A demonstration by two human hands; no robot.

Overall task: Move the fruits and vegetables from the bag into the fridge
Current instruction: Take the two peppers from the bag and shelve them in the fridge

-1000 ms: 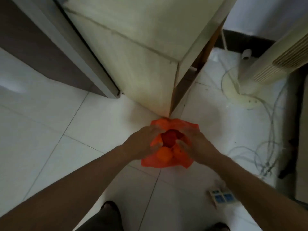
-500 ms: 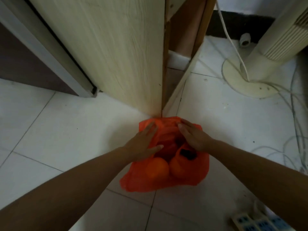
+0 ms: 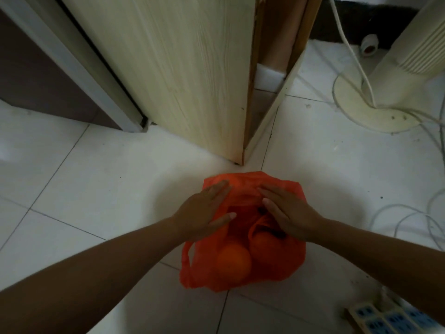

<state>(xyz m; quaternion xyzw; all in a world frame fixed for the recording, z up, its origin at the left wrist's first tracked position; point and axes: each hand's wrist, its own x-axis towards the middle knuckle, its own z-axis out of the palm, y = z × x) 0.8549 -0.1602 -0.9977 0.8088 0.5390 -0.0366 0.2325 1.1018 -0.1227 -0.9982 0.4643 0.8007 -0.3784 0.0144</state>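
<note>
Both forearms reach forward and down to an orange plastic bag (image 3: 243,268) on the white tiled floor (image 3: 101,179). The left hand (image 3: 204,213) lies flat, fingers extended and together, on the bag's rim at 9 o'clock; the right hand (image 3: 289,213) lies likewise at 3 o'clock; neither grips anything. The mouth gapes between them, an orange (image 3: 233,262) showing through the plastic at the bag's 6 o'clock. The corner of a pale wood-grain cabinet (image 3: 192,75) stands just beyond the bag at 12 o'clock. Open floor extends toward 9 o'clock; cables (image 3: 409,213) and a fan base (image 3: 375,102) crowd 2 o'clock, a power strip (image 3: 390,319) 5 o'clock. No legible writing.
</note>
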